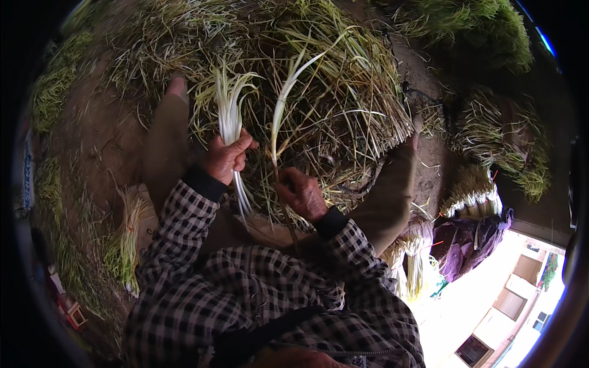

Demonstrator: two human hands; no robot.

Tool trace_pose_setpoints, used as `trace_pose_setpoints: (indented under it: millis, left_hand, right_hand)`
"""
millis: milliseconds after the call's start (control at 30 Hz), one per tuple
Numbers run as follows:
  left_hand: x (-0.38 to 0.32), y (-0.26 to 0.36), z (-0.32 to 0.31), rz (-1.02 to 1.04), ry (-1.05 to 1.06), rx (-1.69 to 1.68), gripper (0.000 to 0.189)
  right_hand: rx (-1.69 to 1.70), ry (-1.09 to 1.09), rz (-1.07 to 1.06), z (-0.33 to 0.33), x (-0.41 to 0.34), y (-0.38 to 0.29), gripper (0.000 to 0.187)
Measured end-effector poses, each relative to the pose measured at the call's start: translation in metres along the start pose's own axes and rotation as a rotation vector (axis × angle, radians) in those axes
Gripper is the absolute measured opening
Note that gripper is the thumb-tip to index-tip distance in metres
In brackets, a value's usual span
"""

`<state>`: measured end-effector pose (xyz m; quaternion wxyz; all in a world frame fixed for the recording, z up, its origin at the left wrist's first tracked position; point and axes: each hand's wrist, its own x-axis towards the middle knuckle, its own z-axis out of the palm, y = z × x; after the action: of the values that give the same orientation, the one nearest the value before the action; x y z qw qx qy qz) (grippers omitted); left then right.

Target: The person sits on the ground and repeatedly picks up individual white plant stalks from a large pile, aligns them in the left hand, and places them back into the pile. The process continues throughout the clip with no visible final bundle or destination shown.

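Observation:
My left hand [228, 155] is closed around a bunch of cleaned stalks [228, 108], white with pale yellow-green leaf tips pointing away from me; the lower ends hang below the fist. To its right, my right hand [300, 192] grips the brown lower part of a single stalk [281, 103], whose white upper part bends to the right at its tip. The two hands are apart. Beyond them lies a large heap of uncleaned green and dry stalks [340, 96], spread between my legs.
Tied bundles of pale stalks [131, 230] lie at the left and at the lower right [416, 257]. More bundles [478, 202] stand by a purple cloth [464, 248]. Green piles [483, 27] lie at the upper right, and loose leaves cover the ground at the left. A bright opening is at the lower right.

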<state>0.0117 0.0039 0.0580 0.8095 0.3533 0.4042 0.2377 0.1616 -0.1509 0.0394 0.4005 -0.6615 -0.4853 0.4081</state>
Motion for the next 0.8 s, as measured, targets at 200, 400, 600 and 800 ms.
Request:
trace_pose_setpoints:
  millis: [200,400,600,800]
  left_hand:
    - [0.007,-0.005,0.000,0.058,0.031,0.144,0.018]
    - [0.010,-0.006,-0.001,0.074,0.058,0.139,0.018]
    - [0.011,-0.010,0.002,0.037,0.046,0.142,0.014]
    - [0.013,-0.014,0.000,0.025,0.041,0.156,0.013]
  right_hand:
    - [-0.126,-0.036,-0.099,0.018,0.013,-0.017,0.021]
    - [0.045,-0.066,-0.035,0.017,0.028,-0.010,0.026]
    - [0.404,0.093,0.089,0.015,0.071,-0.009,0.029]
    - [0.675,0.165,0.225,0.028,0.080,-0.011,0.020]
